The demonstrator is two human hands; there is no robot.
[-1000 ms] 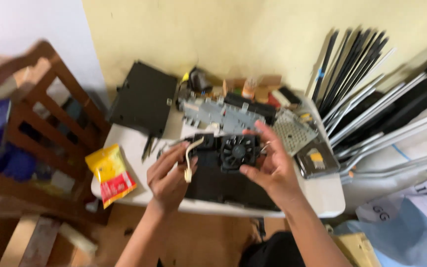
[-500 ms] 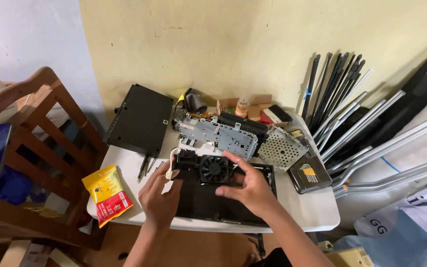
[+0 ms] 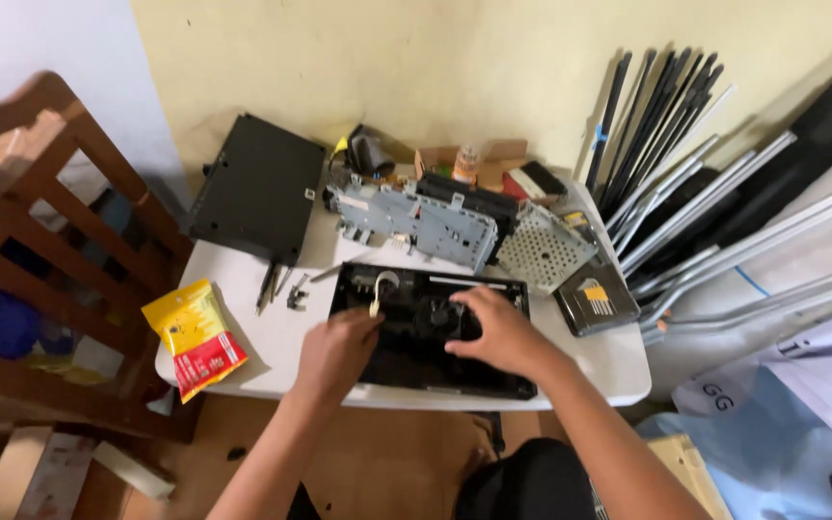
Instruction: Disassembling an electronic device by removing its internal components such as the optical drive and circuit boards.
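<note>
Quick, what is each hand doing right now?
Left hand: on the black case, near a white cable; grip cannot be told.
Right hand: pressing the black fan.

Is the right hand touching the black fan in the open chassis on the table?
Touching. The head view shows the right hand lying on the black fan inside the black chassis, fingers covering its edge.

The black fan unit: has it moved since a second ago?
Yes. The black fan unit, earlier held up in both hands above the table, is now down inside the open black case on the white table, under the right hand.
</note>
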